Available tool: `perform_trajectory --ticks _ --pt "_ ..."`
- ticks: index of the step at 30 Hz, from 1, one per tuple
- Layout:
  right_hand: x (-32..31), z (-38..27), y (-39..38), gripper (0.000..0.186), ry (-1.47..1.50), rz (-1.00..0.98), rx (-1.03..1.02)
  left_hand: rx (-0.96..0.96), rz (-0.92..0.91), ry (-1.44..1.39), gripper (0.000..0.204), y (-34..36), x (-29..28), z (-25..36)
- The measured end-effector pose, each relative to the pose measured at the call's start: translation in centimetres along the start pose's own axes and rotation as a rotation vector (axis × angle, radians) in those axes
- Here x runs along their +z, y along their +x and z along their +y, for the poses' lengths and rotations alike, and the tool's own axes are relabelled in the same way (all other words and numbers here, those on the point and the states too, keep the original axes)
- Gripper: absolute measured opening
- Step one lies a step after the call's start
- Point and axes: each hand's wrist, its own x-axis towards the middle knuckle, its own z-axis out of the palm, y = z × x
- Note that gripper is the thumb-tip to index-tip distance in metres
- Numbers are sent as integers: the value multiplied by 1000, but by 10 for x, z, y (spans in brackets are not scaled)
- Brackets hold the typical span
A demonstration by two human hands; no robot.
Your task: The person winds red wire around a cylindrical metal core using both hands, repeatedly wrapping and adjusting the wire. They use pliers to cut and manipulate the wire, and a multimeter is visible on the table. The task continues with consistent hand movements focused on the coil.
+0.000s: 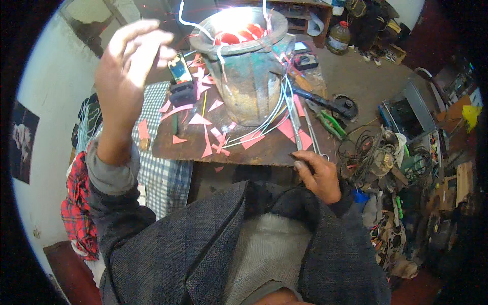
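Observation:
A large worn motor housing (235, 84) with a red coil (246, 34) inside and white leads stands on a brown table (175, 150), lit brightly at its top. My left hand (132, 66) is raised left of the housing, fingers loosely bent and apart. My right hand (317, 178) is at the table's front edge with fingers closed round something dark I cannot make out, beside the end of a long metal tool (296, 124). Pink paper scraps (200, 120), pale sleeving (254, 136), a hammer (323, 100) and green-handled pliers (330, 124) lie about the housing.
A black device (183, 93) sits left of the housing, another (305, 61) behind right. A checked cloth (157, 183) and red plaid garment (76, 203) are at left. Cables, parts and tools (381, 162) crowd the right floor; a plastic jug (338, 40) stands at back.

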Motion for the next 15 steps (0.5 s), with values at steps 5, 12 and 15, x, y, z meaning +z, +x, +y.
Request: perform_trajectory --ticks 5,12,15 --pt "-6 4 -10 25 -10 -21 20 -110 -260 -60 42 76 58 -1" --pt "-16 12 -16 25 -66 -31 63 761 -584 750 17 172 139 -91" --pt "-23 11 -15 24 -73 -12 125 624 -655 289 18 182 151 -126"
